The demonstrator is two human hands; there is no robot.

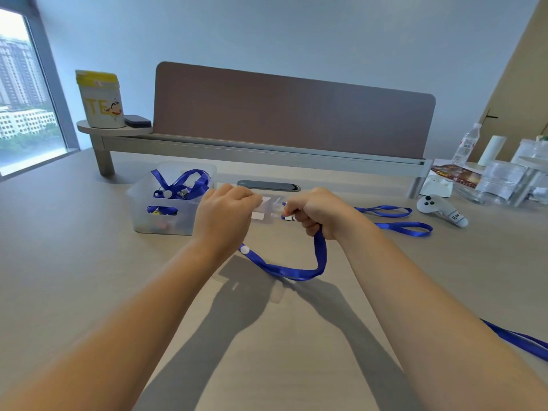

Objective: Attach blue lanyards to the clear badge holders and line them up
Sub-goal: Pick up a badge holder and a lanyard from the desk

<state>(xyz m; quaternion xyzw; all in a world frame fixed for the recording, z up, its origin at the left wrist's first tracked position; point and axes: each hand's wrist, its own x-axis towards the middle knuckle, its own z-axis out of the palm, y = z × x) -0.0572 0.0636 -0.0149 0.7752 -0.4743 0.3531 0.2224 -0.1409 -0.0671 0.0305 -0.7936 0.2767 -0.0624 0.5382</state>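
Both hands are raised above the table with a clear badge holder [271,207] stretched between them. My left hand [224,215] pinches its left end. My right hand [314,213] is closed on the clip end and strap of a blue lanyard [292,272], which hangs in a loop below with a white button on it. The clip itself is hidden in my fingers. More blue lanyards [181,185] lie in a clear plastic bin [142,209] left of my hands. Two finished blue loops [397,221] lie on the table to the right.
A brown desk divider [293,111] runs along the back. A yellow-and-white canister [100,99] stands on a small shelf at left. A white controller [441,210], a water bottle [467,145] and plastic packaging sit at far right. Another blue strap [519,341] lies near my right forearm.
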